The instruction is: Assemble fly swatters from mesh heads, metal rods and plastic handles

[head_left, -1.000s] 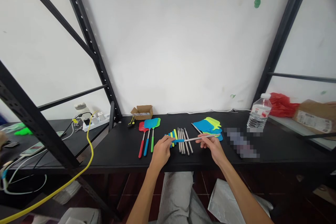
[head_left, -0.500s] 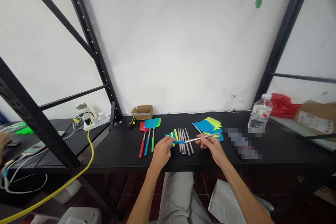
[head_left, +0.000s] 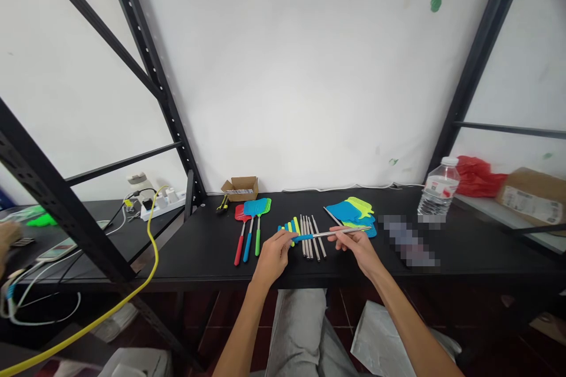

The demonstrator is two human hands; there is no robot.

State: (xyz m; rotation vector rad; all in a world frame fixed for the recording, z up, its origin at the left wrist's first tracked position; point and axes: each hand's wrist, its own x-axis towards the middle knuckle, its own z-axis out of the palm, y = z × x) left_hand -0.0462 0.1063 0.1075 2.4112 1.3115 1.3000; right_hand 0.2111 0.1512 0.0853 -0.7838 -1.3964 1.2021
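My left hand (head_left: 275, 252) is closed around a blue handle grip (head_left: 303, 237). A silver metal rod (head_left: 329, 234) runs from that grip to the right, and my right hand (head_left: 354, 242) pinches it. Rod and grip are joined in one line above the table. Behind them lie several loose metal rods (head_left: 308, 228) and several blue and yellow handle grips (head_left: 292, 225). To the right is a pile of blue and yellow fly swatter heads (head_left: 349, 212). On the left lie three whole fly swatters with red (head_left: 239, 250), blue (head_left: 247, 247) and green (head_left: 257, 242) handles.
A small open cardboard box (head_left: 241, 188) stands at the back left of the black table (head_left: 198, 253). At right are a water bottle (head_left: 440, 188) and a blurred item (head_left: 409, 241). A yellow cable (head_left: 154, 241) hangs by the shelf post. Another person's hand (head_left: 6, 235) shows at far left.
The rod and grip are slightly more level, the rod's right end a touch lower. Both my hands stay nearly in place. The other person's hand at far left has shifted a little.
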